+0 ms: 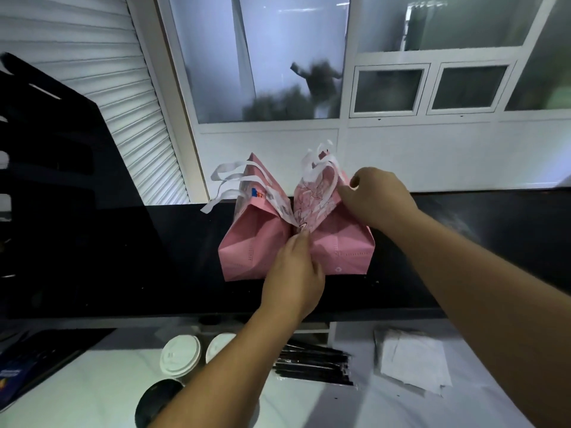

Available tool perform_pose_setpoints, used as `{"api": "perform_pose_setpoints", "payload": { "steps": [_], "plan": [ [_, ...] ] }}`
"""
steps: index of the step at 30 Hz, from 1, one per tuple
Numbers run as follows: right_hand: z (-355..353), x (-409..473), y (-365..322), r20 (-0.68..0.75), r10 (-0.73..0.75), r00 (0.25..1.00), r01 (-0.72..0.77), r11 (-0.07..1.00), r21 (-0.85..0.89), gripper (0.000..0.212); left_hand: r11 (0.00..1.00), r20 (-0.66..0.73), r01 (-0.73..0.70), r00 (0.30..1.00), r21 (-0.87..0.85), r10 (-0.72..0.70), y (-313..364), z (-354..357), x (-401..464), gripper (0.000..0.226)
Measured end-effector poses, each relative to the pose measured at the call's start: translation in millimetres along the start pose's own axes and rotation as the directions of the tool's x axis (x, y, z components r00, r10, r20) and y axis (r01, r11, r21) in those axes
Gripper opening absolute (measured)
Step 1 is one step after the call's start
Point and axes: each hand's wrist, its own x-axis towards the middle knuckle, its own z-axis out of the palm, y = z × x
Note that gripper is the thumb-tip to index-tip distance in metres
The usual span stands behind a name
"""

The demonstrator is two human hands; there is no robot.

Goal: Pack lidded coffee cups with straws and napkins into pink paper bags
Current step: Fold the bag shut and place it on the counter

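A café counter: lidded cups [180,356], wrapped straws [313,364], napkins [412,359], service window [262,57].

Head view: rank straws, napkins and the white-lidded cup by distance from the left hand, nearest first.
Measured from the left hand on the bags:
1. Straws, lower counter, just right of the left forearm.
2. White-lidded cup, lower counter, left of the forearm.
3. Napkins, far right of the lower counter.
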Motion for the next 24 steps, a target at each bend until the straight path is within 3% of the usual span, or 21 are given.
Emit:
{"api": "perform_pose_setpoints", "payload": {
  "steps": [7, 12, 19, 24],
  "plan": [
    [6, -104, 31, 0.048, 0.006, 0.999, -0.003, 0.998, -0.061, 0.030, 0.976, 0.084, -0.119, 0.991, 0.182, 0.105, 1, -15, -47, 0.049],
    [33, -191, 71, 0.174, 0.214, 0.961, -0.210, 0.977, -0.039, 0.048, 0.963, 0.186, -0.165, 0.975, 0.214, 0.125, 7, 6, -81, 0.046],
    [27, -287, 117, 0.151, 0.356, 0.922, -0.340, 0.933, -0.120, 0.052, 0.915, 0.338, -0.306, 0.918, 0.264, 0.210, 48, 48, -130, 0.046],
    [-6, -343, 147, 0.058, 0.406, 0.912, -0.394, 0.907, -0.149, 0.054, 0.876, 0.397, -0.402, 0.874, 0.268, 0.279, 96, 63, -166, 0.046]
  ]
}}
